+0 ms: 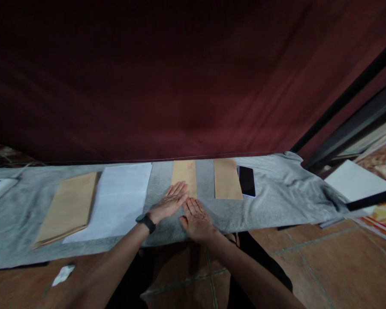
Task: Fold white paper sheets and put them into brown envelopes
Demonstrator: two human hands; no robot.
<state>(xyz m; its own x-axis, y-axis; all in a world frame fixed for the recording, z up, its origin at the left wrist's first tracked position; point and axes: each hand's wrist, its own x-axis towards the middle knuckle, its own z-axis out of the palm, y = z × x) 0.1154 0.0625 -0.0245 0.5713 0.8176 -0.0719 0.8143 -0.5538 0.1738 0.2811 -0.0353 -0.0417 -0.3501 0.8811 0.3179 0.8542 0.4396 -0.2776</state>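
Note:
A brown paper envelope [184,171] with small red print lies in front of me on the grey cloth. My left hand [170,201], a dark watch on its wrist, rests flat across the envelope's near left part, fingers stretched out. Beside it, my right hand [197,219] lies palm down with its fingertips on the near edge of the same envelope. The fingertips of both hands nearly meet, and they cover the envelope's near end. Neither hand grips anything. To the right is another brown envelope [227,180], partly over a dark-screened phone [247,181].
White paper sheets [124,193] lie left of my hands, overlapped by a stack of brown envelopes [67,204]. A white device [0,189] sits at the far left. The grey cloth [273,193] covers a narrow surface before a dark red curtain [186,86]. Crumpled tissue [63,274] lies on the tiled floor.

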